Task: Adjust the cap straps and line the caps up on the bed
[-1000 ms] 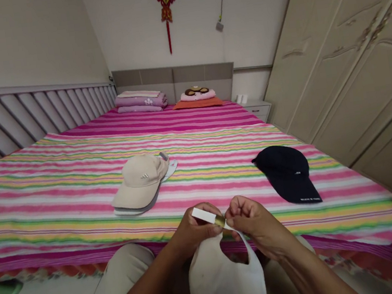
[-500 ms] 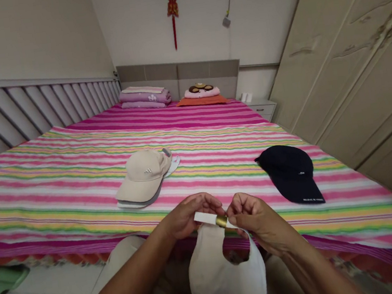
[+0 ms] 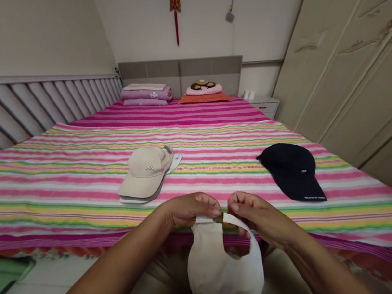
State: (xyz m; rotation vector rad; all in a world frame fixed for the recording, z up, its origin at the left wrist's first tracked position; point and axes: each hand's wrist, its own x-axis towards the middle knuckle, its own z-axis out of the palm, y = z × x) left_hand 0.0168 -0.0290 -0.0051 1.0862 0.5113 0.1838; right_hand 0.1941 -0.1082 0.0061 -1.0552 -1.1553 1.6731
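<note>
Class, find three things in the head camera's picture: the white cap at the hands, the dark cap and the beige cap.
White cap [image 3: 222, 279], head view, back of its crown.
Dark cap [image 3: 288, 164], head view, on its crown.
Beige cap [image 3: 143, 163], head view, on its crown.

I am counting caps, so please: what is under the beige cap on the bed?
Under the beige cap, a paler edge shows at the front and a whitish flap sticks out behind. The rest is covered; I cannot tell whether it is a whole cap.
</note>
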